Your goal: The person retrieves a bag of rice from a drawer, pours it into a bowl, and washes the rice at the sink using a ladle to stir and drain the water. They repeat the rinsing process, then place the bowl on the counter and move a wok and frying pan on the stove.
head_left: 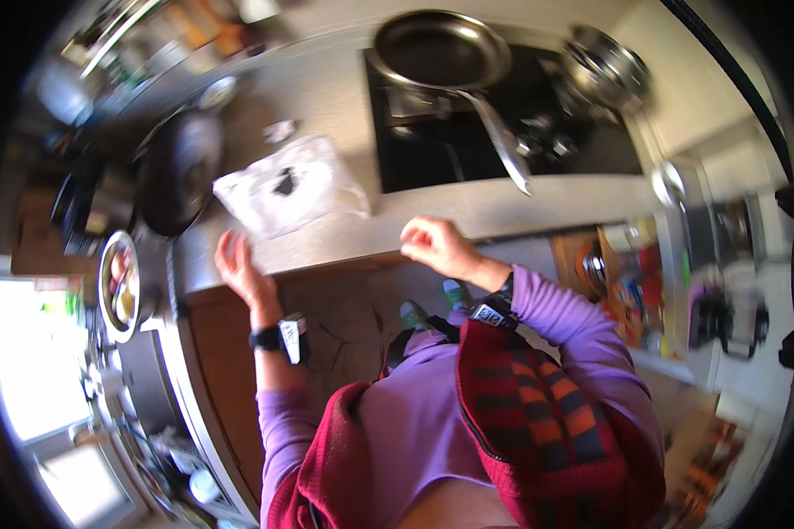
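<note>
My left hand (241, 267) hovers at the counter's front edge with its fingers spread and nothing in it, just below a clear plastic bag (291, 187) with a dark scrap on it. My right hand (438, 246) is over the counter edge in front of the black hob (582, 145), fingers curled loosely; I cannot see anything in it. Both wrists wear dark bands, and my sleeves are purple.
A frying pan (438, 51) with a long handle sits on the hob, and a steel pot (605, 69) stands at its right. A dark round pan (178, 172) lies left of the bag. A plate of food (119, 286) is further left. Shelves with goods stand on the right.
</note>
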The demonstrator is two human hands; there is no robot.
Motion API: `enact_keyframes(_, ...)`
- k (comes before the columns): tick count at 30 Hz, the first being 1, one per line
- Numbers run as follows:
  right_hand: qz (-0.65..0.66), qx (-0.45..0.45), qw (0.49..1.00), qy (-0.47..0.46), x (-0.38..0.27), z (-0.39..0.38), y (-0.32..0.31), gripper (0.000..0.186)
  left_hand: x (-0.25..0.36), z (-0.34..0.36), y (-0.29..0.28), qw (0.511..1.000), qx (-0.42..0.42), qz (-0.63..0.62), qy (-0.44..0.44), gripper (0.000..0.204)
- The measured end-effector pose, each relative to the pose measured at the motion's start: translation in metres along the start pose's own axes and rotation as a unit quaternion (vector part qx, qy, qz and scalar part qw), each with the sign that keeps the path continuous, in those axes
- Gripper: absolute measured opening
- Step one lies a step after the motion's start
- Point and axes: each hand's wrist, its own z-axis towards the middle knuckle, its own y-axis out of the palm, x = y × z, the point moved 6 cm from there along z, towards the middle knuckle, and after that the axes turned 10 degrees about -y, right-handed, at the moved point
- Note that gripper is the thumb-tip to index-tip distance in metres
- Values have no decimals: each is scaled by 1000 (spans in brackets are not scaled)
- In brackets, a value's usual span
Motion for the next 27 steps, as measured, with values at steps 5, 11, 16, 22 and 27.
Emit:
enact_keyframes(5,-87,-11,993,76,50,-96,-23,23,-12,-45,-19,987,51,145,-35,18)
enact_keyframes(11,-24,60,960,271,116,-200,-73,26,-53,-136,20,972,-93,177,-124,38)
enact_keyframes(16,26,75,919,386,184,-323,-114,25,-98,-238,79,939,-169,182,-239,37)
enact_keyframes(22,-340,31,860,380,239,-539,-201,12,-144,-357,139,871,-341,251,-250,18)
enact_keyframes(27,-239,205,807,500,228,-693,-248,10,-157,-416,135,846,-383,274,-250,23)
